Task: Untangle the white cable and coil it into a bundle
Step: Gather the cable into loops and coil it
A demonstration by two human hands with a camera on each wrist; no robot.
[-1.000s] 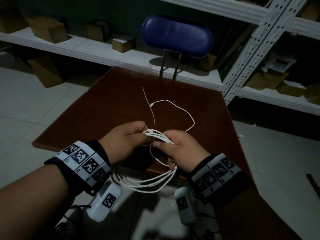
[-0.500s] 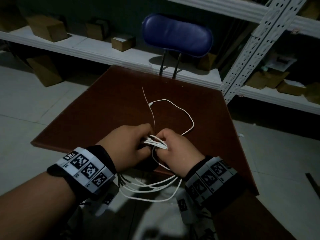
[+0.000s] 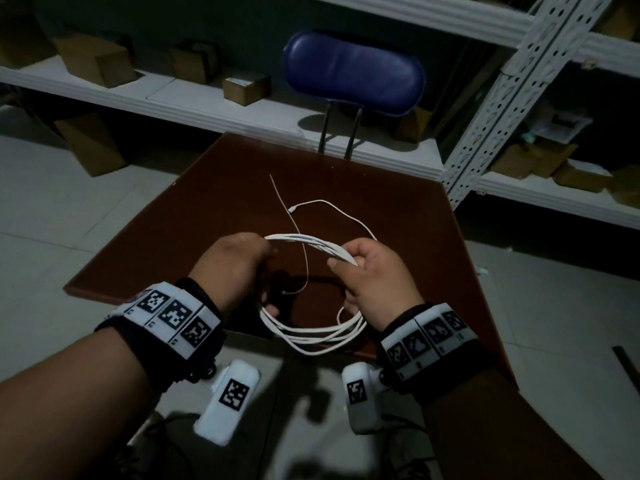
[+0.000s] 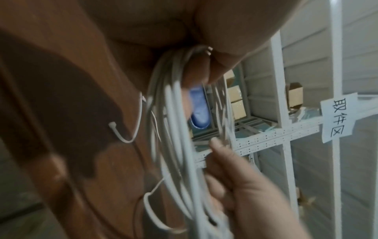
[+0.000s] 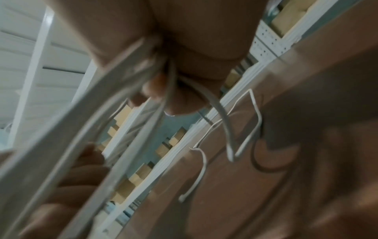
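The white cable (image 3: 313, 332) is wound into a coil of several loops, held above the near edge of the brown table (image 3: 214, 209). My left hand (image 3: 239, 268) grips the coil's left side and my right hand (image 3: 367, 275) grips its right side, fingers curled round the strands. The coil stretches between the hands, its lower loops hanging below the table edge. A loose tail (image 3: 341, 211) lies on the table beyond the hands, and a short end with a plug (image 3: 294, 292) dangles inside the coil. In the left wrist view the strands (image 4: 174, 113) are blurred; the right wrist view shows them (image 5: 85, 126) blurred too.
A blue chair (image 3: 353, 74) stands behind the table's far edge. White metal shelving (image 3: 502, 98) with cardboard boxes (image 3: 93, 60) runs along the back and right. A thin pale strand (image 3: 282, 199) lies on the table near the tail. Grey tiled floor surrounds the table.
My hands have moved apart, pulling the coil open into a wide oval. Before, they were pressed together around the bunched strands.
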